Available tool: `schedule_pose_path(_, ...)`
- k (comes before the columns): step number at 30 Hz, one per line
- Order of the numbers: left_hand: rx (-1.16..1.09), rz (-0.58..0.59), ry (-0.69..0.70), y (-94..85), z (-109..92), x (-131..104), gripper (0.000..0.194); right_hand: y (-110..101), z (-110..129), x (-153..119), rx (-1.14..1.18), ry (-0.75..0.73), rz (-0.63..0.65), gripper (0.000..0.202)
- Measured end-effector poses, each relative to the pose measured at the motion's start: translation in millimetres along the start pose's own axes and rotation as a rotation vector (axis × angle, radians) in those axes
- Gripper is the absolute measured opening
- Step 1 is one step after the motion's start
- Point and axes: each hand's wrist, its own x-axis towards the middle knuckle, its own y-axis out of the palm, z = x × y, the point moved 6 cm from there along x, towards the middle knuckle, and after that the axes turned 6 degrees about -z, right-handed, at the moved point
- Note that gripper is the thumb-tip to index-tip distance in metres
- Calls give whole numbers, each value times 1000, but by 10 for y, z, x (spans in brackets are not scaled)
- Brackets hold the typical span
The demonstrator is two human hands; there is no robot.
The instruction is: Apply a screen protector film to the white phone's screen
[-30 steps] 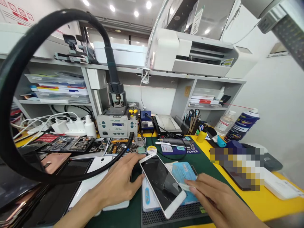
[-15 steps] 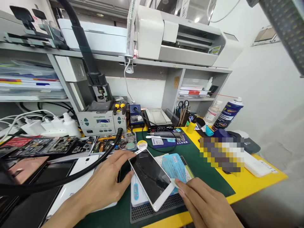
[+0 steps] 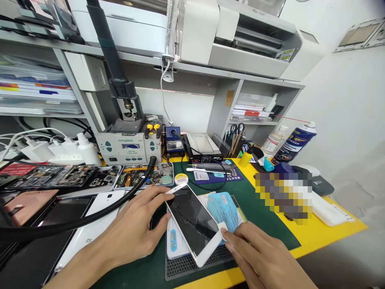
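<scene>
A white-framed smartphone (image 3: 194, 216) with a dark, smudged screen lies slantwise over a blue-and-white packet (image 3: 224, 208) and a white box (image 3: 173, 241). My left hand (image 3: 144, 224) grips its upper left end, fingertips on the top bezel and thumb by the side edge. Pinched between the thumb and fingers of my right hand (image 3: 255, 249) is a small white pad (image 3: 221, 226), which touches the phone's lower right edge. Whether it is cloth or paper I cannot tell. Beneath the packet and box is a dark honeycomb-patterned mat (image 3: 198, 265).
A black hose (image 3: 99, 221) crosses low over a white phone (image 3: 93, 224) at the left. Behind stand a hot-air rework station (image 3: 128, 148) and a tray of small parts (image 3: 147, 174). A spray can (image 3: 294, 142) and bottles stand at the right.
The view has tilted and shifted slightly. The white pad now lies flatter over the phone's lower right edge. My left hand keeps its hold on the phone.
</scene>
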Motion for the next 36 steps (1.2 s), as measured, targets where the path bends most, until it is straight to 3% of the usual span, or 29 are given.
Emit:
schedule_pose_path(15,3,4,-10,-6,-16,2,38,-13,-23,143,-1,-18,137,36)
schedule_pose_path(36,36,-1,14,8,-7,16,39,87,-72,268,43,-33,216,31)
